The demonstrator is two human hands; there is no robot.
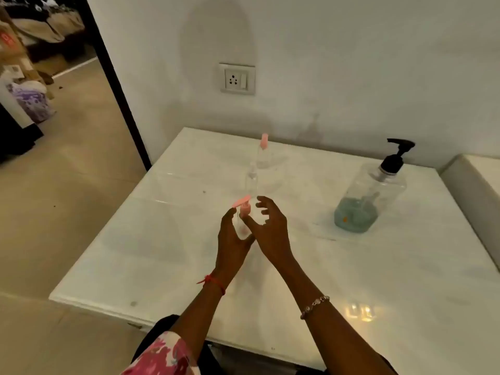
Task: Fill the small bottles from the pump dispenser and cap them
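Observation:
A small clear bottle (241, 223) with a pink flip cap (242, 203) stands on the white table (162, 253) at the middle. My left hand (231, 239) curls round its body from the left. My right hand (270, 228) pinches the pink cap's neck with thumb and forefinger, its other fingers spread. Behind it stand an uncapped small clear bottle (252, 180) and a taller clear bottle (263, 155) with a pink cap. The large clear pump dispenser (370, 196), black pump head and bluish liquid at its bottom, stands at the right.
The table backs against a white wall with a power socket (237, 78). A second white surface (479, 182) adjoins at the right. To the left is tiled floor and a dark door frame (116, 85), with bags beyond it.

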